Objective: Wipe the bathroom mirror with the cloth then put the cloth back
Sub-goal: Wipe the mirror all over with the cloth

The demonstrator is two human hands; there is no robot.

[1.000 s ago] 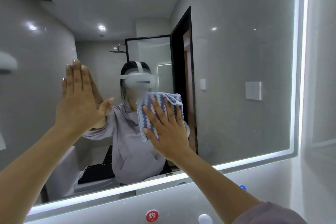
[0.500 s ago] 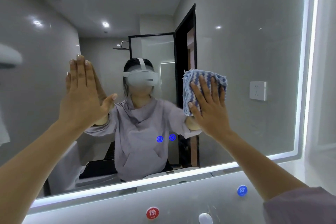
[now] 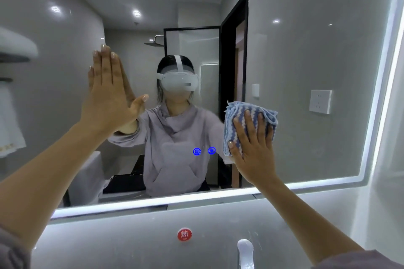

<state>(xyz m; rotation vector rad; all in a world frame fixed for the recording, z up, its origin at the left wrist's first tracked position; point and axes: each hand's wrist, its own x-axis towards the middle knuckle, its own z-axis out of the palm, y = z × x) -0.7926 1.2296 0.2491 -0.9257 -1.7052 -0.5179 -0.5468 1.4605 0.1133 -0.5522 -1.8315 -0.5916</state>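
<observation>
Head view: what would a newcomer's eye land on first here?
The big lit mirror fills the view. Right of centre, the right hand presses a blue striped cloth flat on the glass; at the left, the left hand lies flat against it. A red round sticker sits below.

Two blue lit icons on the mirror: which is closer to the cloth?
The right-hand icon, just left of the blue striped cloth pressed by the right hand; the other icon sits farther left.
</observation>
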